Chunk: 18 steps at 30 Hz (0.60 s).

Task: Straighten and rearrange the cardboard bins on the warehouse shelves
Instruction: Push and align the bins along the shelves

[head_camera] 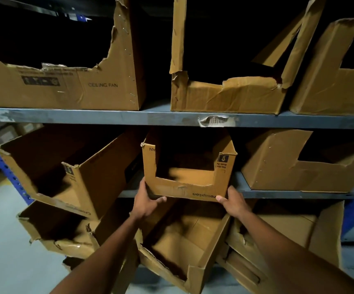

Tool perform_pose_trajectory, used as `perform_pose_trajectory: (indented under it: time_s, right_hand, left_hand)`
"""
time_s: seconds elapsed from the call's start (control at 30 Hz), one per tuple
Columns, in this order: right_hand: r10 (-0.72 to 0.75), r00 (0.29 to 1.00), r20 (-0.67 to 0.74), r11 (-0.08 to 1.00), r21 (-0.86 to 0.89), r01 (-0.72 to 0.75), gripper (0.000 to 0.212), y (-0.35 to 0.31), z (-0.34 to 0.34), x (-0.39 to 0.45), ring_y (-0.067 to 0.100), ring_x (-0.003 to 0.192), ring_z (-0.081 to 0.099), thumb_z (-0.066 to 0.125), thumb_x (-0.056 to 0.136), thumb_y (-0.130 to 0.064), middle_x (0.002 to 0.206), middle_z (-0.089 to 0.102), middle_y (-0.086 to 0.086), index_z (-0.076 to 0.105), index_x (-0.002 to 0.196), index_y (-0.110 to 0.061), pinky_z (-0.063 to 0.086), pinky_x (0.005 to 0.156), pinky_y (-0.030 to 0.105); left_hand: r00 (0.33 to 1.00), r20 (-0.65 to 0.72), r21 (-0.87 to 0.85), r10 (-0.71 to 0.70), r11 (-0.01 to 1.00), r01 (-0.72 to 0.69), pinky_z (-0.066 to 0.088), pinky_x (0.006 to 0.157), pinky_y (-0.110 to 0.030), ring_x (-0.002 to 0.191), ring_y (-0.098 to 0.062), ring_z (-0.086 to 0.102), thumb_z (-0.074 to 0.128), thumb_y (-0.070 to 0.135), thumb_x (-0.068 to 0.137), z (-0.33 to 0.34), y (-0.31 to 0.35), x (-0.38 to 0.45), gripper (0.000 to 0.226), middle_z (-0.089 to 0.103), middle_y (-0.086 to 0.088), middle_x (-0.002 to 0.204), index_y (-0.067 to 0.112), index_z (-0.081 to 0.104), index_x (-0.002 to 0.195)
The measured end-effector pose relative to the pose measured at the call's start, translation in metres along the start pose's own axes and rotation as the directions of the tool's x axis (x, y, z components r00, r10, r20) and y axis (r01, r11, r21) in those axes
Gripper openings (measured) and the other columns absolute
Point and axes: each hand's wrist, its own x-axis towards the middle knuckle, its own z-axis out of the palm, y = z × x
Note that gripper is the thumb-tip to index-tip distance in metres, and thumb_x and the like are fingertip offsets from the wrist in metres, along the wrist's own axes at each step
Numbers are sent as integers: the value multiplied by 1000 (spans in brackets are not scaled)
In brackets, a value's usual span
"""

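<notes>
— From the head camera, what did the hands have hold of?

— Both were on one small cardboard bin [189, 166] with a cut-out front, sitting at the front edge of the middle shelf [288, 194]. The left hand [146, 201] gripped its lower left corner, thumb curled under the bottom edge and fingers up along the side wall. The right hand [233, 200] clamped the lower right corner the same way, thumb pressed against the front face beside the upside-down printing.

— And around them?

— Just left of the left hand stood a larger open bin [65, 170], skewed, its near corner jutting past the shelf. To the right of the right hand was a bin with a stepped front [299, 166], lying close beside the held one, tilted off square.

— Above the hands?

— The upper shelf beam [108, 116] ran across, with a torn barcode label [216, 120] stuck on it right above the held bin. On that shelf stood a torn bin printed CEILING FAN [65, 88] up to the left, a badly ripped bin [227, 94] straight above, and another bin [333, 81] further right.

— Below?

— Under the forearms lay crumpled bins: one beneath the left arm [61, 230], one open bin between the arms [184, 238], and one under the right arm [288, 225], all askew. A blue perforated upright [4, 164] stood well left of the left hand.
</notes>
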Motion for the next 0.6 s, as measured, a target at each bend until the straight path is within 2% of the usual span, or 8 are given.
perform_pose_trajectory:
  time_s: [0.1, 0.2, 0.3, 0.37, 0.43, 0.5, 0.6]
  right_hand:
    - [-1, 1000, -16, 1000, 11, 1, 34, 4, 0, 11, 27, 124, 48, 56, 96, -18, 132, 54, 11, 49, 128, -8, 40, 100, 38]
    - [12, 1000, 18, 997, -71, -11, 32, 16, -13, 27, 26, 119, 52, 55, 97, -22, 128, 55, 12, 50, 126, -8, 43, 96, 39]
    - [3, 999, 36, 987, -163, 3, 35, 27, -22, 43, 25, 114, 55, 57, 96, -27, 125, 58, 10, 52, 126, -10, 46, 96, 42]
    - [-30, 1000, 3, 979, -202, 29, 32, 29, -18, 52, 25, 112, 56, 59, 95, -28, 122, 59, 8, 55, 122, -11, 47, 92, 40]
    - [-67, 997, -41, 971, -232, 56, 29, 30, -10, 59, 25, 111, 54, 60, 94, -26, 121, 58, 8, 57, 118, -10, 45, 93, 38]
    - [-104, 991, -84, 961, -267, 78, 30, 31, -3, 65, 23, 114, 48, 61, 93, -26, 120, 54, 8, 58, 117, -8, 42, 98, 37]
    - [-153, 979, -138, 953, -283, 109, 32, 37, 9, 66, 24, 116, 42, 63, 91, -29, 119, 49, 8, 60, 113, -5, 38, 101, 36]
  left_hand:
    - [998, -47, -56, -49, 997, 46, 38, 109, -48, 127, -22, 46, 85, 17, 68, 4, 4, 4, 86, 51, -2, 134, 19, 34, 138]
    - [996, -82, -72, -47, 997, 41, 43, 104, -39, 116, -15, 51, 86, 21, 67, 23, 2, -8, 74, 54, 7, 119, 23, 41, 126]
    - [989, -150, -25, -19, 1000, 15, 43, 98, -32, 111, -10, 53, 82, 19, 73, 31, 3, -11, 59, 55, 10, 113, 23, 45, 119]
    - [980, -189, 122, 58, 992, -35, 45, 100, -38, 108, -10, 54, 78, 22, 78, 25, 1, -2, 47, 58, 6, 115, 25, 45, 112]
    - [982, -138, 271, 133, 958, -92, 46, 100, -50, 110, -13, 54, 74, 29, 80, 18, -6, 11, 45, 58, 3, 120, 28, 43, 113]
    - [990, -68, 274, 126, 956, -103, 40, 104, -55, 114, -18, 52, 69, 28, 85, 16, -12, 18, 43, 56, 0, 124, 24, 44, 119]
    - [990, -90, 191, 112, 977, -93, 35, 109, -54, 120, -23, 49, 65, 22, 89, 17, -18, 17, 33, 56, 0, 120, 21, 48, 117]
